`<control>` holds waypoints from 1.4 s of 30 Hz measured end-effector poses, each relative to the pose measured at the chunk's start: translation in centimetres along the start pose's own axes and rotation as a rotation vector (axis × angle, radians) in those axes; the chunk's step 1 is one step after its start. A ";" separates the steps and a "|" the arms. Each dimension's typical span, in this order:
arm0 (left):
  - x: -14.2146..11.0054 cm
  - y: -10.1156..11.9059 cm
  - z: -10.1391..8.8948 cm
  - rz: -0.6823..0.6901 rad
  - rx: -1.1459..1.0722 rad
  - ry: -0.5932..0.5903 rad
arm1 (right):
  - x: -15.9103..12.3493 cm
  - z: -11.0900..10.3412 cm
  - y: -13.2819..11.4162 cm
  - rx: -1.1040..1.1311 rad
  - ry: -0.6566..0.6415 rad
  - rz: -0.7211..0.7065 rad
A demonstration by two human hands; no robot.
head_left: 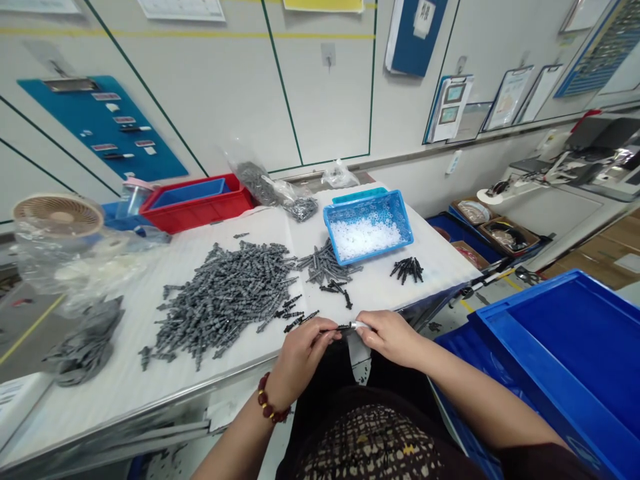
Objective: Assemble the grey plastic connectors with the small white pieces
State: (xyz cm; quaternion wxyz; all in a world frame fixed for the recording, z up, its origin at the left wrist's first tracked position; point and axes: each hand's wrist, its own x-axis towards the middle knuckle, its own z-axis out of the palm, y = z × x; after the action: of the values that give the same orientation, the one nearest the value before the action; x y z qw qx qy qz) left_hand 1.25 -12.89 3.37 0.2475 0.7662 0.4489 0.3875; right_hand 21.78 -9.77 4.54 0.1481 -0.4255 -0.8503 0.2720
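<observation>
Near the table's front edge, my left hand (304,353) pinches a thin dark ridged part (344,328) between thumb and fingers. Facing it, my right hand (391,339) is closed around a short silvery-white cylinder (358,325), whose end meets the dark part; its exact kind is unclear. Just beyond my hands lie several black ridged parts (345,293). A large heap of grey ridged plastic parts (225,300) spreads to the left, with a smaller grey pile (323,263) beside it. A blue basket (413,230) tilts behind, holding small white pieces (367,237).
Some black parts (407,269) lie at the right of the white-covered table (145,267). A red bin (205,219) and bags of grey parts (300,205) stand at the back. A fan (57,215) and grey cloth (87,343) are left; a large blue crate (565,333) is right.
</observation>
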 end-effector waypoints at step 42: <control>0.2 0.0 -0.2 -0.020 0.033 -0.179 | 0.1 0.2 -0.6 -0.239 -0.082 -0.029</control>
State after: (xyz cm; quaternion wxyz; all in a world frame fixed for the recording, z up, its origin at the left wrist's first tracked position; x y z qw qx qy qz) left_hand 1.19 -12.69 3.56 0.2780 0.7970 0.4390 0.3077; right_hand 21.28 -10.05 4.76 0.0656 -0.4164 -0.8880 0.1838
